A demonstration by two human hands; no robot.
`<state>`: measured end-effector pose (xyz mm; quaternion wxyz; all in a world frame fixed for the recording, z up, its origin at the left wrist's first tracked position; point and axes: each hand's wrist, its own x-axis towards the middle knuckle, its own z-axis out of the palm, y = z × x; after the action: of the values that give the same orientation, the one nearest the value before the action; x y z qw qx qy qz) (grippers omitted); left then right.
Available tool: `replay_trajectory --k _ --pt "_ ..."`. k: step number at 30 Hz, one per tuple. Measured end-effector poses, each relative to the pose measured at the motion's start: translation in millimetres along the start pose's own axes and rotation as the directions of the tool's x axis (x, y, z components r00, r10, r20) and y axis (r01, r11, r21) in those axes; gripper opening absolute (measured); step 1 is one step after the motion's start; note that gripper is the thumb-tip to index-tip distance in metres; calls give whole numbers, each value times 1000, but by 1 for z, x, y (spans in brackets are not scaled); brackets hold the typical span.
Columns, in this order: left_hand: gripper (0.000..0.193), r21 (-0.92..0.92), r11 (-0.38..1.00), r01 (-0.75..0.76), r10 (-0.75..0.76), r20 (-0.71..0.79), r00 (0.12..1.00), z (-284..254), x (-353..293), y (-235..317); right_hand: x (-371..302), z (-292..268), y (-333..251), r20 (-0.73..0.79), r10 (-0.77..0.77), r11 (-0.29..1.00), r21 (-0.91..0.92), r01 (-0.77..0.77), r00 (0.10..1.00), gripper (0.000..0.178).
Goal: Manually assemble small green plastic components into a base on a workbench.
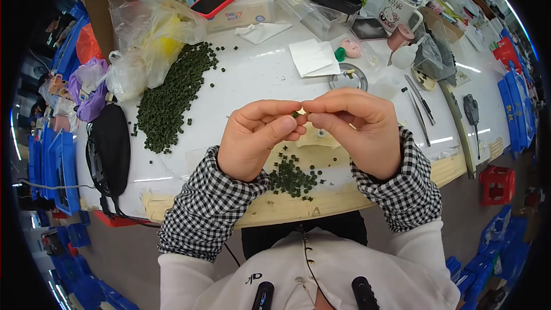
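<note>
Small green piece (296, 115) sits at the left hand's (254, 138) fingertips, seemingly pinched there; right hand's (364, 129) thumb and forefinger are drawn close together just right of it, can't tell if they grip anything; piece lies left of the right fingertips, left hand nearer; its long axis and pointing direction can't be told, too small and partly covered; small green pile (293, 178) lies nearer the body, below the hands; larger green pile (178, 97) off left.

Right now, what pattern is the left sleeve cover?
Black-and-white check on the left sleeve cover; the head view shows it best.
</note>
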<state>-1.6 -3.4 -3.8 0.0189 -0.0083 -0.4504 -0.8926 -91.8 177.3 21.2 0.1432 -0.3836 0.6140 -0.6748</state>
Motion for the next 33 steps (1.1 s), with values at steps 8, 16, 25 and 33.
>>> replay_trajectory --k 8,16,25,33 --pt "23 127 989 -70 77 -56 995 5 -1 0 0 3 9 11 5 999 48 -6 1000 20" --pt "18 183 971 -152 164 -50 985 4 -3 -1 0 6 1 13 167 973 158 -167 986 18" --pt "16 223 959 -177 191 -42 981 3 -5 -2 -2 10 7 10 157 968 199 -155 988 16" --pt "16 267 938 -221 243 -52 969 6 -5 -2 -2 12 7 -8 145 978 156 -142 989 15"
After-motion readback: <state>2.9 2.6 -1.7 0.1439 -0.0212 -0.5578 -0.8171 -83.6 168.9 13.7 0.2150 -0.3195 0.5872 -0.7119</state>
